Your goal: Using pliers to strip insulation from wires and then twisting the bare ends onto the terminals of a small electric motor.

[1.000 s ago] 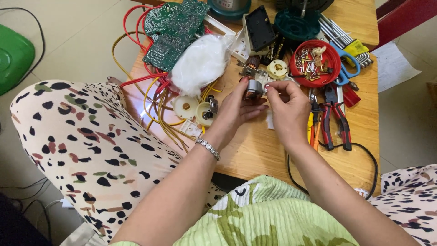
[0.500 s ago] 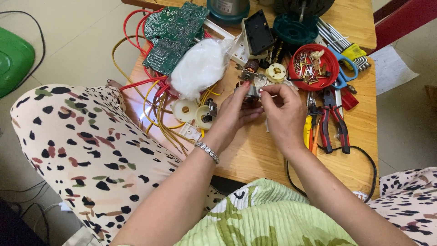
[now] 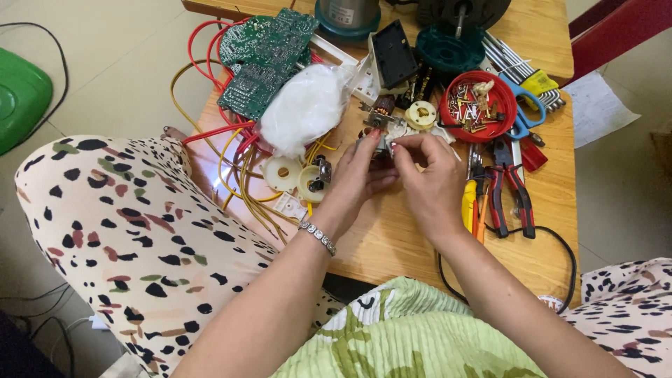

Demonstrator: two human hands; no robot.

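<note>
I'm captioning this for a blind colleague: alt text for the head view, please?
Both hands, left hand and right hand, pinch a small metal part over a cluttered wooden table, beside green circuit boards, red and yellow wires, pliers and a red bowl of screws.

The small metal part [image 3: 378, 143] pinched between the left hand [image 3: 357, 178] and the right hand [image 3: 427, 182] is mostly covered by the fingers, so its shape cannot be told. At the top edge the grey cylinder on a teal base [image 3: 348, 15] and the dark round housing [image 3: 462, 10] are cut off, as is the green object [image 3: 21, 98] at the left edge. The bits in the red bowl [image 3: 451, 115] are too small to sort, and the black cable [image 3: 560, 241] runs out of sight behind the right forearm.
</note>
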